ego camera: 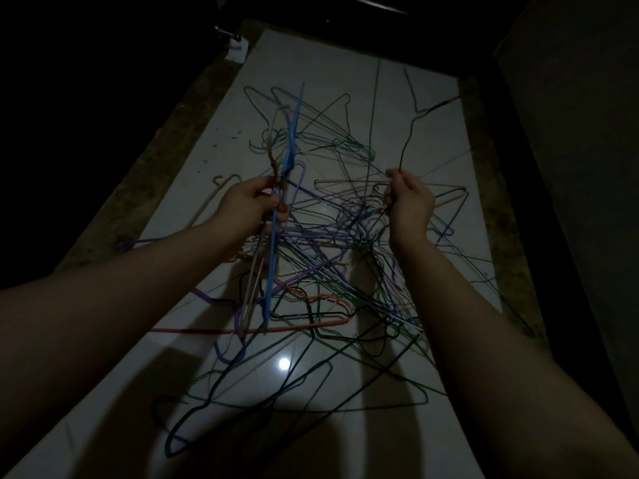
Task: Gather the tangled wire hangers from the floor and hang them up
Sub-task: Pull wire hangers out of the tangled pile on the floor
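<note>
Both forearms reach in from the bottom edge, L and R, over a glossy pale tile floor (311, 57). V. dim light.

Nearest: a dark green hanger (380, 406) lies flat on the tile w/ other dark ones crossing it, loosely spread. A round glare spot (283, 364) shows on the tile just beyond them. Next, a pink hanger (193, 330) lies flat, its long bar running L-R under the lower end of the lifted bundle.

Mid: the main pile (332, 236) of purple, green, black and pink wire is heavily interlocked on the floor between and below the hands; can't count them.

L hand (247, 205): fingers curled tight round a bundle of several hangers held edge-on and near upright. A blue hanger (273, 250) is the clearest, w/ pale ones beside it. The bundle's lower end is down among the pile and its top rises past the hand.

R hand (409, 205): thumb and fingers pinch one thin dark hanger (407, 143), which rises from the grip and bends off to the upper R. Can't tell if its lower part is caught in the pile.

Far: more green and dark hangers spread flat beyond the hands. A speckled brown border (166, 146) runs along the tile's L side, w/ a similar strip on the R. A small white object (237, 51) sits at the far L corner; can't tell what it is. Beyond is dark.
</note>
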`<state>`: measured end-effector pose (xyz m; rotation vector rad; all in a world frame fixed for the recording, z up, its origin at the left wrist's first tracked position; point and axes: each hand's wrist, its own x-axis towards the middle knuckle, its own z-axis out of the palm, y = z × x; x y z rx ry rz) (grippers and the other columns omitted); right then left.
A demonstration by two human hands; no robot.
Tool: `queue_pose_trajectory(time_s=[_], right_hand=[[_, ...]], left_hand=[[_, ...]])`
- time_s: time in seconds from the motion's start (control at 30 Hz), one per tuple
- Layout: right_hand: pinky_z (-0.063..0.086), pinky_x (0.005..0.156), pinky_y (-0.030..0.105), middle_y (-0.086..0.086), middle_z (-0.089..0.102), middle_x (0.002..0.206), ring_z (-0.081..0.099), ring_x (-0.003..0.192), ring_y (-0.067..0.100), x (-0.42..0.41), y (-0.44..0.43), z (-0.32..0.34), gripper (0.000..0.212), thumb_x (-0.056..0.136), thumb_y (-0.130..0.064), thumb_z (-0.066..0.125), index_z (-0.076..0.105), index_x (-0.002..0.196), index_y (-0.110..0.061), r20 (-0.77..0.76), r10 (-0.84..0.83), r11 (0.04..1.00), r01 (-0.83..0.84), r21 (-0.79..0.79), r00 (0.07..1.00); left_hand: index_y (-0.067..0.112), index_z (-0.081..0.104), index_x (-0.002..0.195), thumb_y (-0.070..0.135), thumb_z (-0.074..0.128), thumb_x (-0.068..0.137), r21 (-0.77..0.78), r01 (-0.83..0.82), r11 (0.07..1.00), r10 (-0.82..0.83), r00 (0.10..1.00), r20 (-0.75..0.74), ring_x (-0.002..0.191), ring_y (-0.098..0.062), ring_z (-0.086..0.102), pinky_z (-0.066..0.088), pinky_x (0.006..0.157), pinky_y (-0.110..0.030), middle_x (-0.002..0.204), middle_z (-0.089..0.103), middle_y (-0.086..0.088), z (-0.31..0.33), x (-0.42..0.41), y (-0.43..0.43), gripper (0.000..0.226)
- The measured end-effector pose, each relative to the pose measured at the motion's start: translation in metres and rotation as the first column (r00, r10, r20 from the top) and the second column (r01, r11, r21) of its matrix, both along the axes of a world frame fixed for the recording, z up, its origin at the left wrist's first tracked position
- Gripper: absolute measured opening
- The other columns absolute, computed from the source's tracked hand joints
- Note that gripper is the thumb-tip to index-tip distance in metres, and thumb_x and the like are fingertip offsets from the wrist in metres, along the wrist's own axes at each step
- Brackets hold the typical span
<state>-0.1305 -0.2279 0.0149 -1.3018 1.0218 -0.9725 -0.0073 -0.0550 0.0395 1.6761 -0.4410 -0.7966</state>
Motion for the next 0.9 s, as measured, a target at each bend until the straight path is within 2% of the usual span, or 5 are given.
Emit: queue_pose_trajectory(time_s=[0.17,0.3,0.53,0.77,0.9], right_hand=[[0.032,0.045,0.013,-0.001,0.045,0.061,0.039,0.051,0.006,0.016,0.006,0.051,0.018,0.098,-0.006,0.046,0.063,0.095,-0.005,0.08,0.054,0.996,-0.047,-0.077,0.995],[0.033,0.045,0.014,-0.002,0.047,0.06,0.041,0.051,0.006,0.025,0.014,0.071,0.019,0.097,-0.009,0.049,0.066,0.088,-0.012,0.061,0.131,0.989,-0.126,-0.082,0.989],[0.03,0.039,0.013,0.0,0.047,0.057,0.038,0.038,0.001,0.036,0.052,0.062,0.02,0.093,-0.009,0.055,0.064,0.076,-0.013,0.016,0.26,0.962,-0.261,0.078,0.965],[0.03,0.047,0.024,0.002,0.051,0.057,0.04,0.045,0.009,0.038,0.087,0.041,0.023,0.094,-0.016,0.056,0.067,0.083,0.001,-0.143,0.386,0.923,-0.383,0.049,0.911],[0.031,0.044,0.02,-0.001,0.05,0.055,0.041,0.04,0.005,0.038,0.094,0.039,0.02,0.094,-0.017,0.056,0.069,0.082,-0.007,-0.146,0.417,0.909,-0.416,0.041,0.897]], left_hand=[[0.016,0.058,0.105,0.005,0.041,0.098,-0.046,-0.04,0.998,0.041,0.999,0.028,0.057,-0.004,0.063,0.05,0.053,-0.02,0.074,0.06,-0.002,0.015,0.005,-0.008,0.022],[0.016,0.057,0.106,0.005,0.04,0.098,-0.124,-0.061,0.99,0.064,0.998,0.024,0.067,-0.011,0.062,0.053,0.063,-0.029,0.076,0.06,-0.003,0.033,0.009,-0.013,0.022],[0.017,0.056,0.108,0.005,0.041,0.097,-0.225,-0.148,0.963,0.137,0.988,-0.065,0.067,-0.006,0.063,0.053,0.055,-0.018,0.077,0.061,0.002,0.054,0.017,-0.019,0.022],[0.01,0.052,0.126,0.005,0.04,0.098,-0.207,-0.151,0.967,0.136,0.987,-0.082,0.073,-0.008,0.063,0.056,0.059,-0.018,0.081,0.061,0.0,0.046,0.014,-0.019,0.031],[0.008,0.05,0.128,0.005,0.041,0.098,-0.21,-0.147,0.967,0.122,0.984,-0.127,0.076,-0.011,0.064,0.058,0.063,-0.021,0.083,0.062,-0.003,0.044,0.015,-0.019,0.031]])
